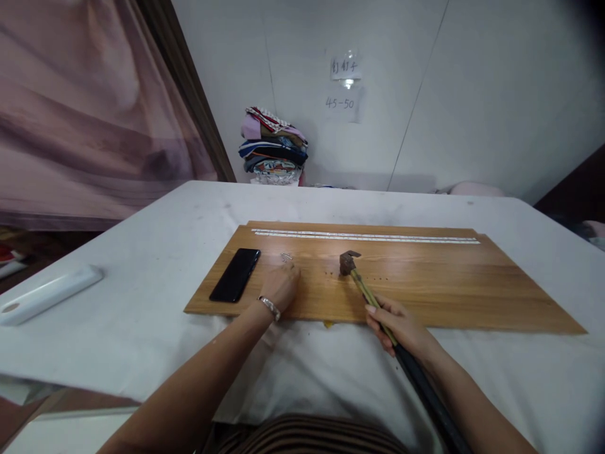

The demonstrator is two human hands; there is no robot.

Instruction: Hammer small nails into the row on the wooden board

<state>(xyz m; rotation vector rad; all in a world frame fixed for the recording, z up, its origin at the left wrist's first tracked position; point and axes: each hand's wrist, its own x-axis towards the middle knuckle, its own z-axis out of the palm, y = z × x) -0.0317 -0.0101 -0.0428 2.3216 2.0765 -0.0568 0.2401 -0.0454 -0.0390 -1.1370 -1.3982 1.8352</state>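
Observation:
My right hand (401,325) is wrapped round the handle of a claw hammer (363,287), whose rusty head hangs over the wooden board (444,290). The black lower end of the handle runs back along my right forearm. On the left part of the board, my left hand (282,284), with a bracelet on its wrist, rests palm down with curled fingers; whatever they hold is hidden. Just beyond its knuckles lies a small pile of nails (286,256). Several small dark dots, either holes or nail heads, form a row near the hammer head.
Left of the nails, a black phone (235,275) lies on the board. White strips (363,236) run along its far side. A white long object (51,293) lies on the white-covered table (155,252). Folded clothes (274,148) are stacked by the wall, and a pink curtain (94,107) hangs left.

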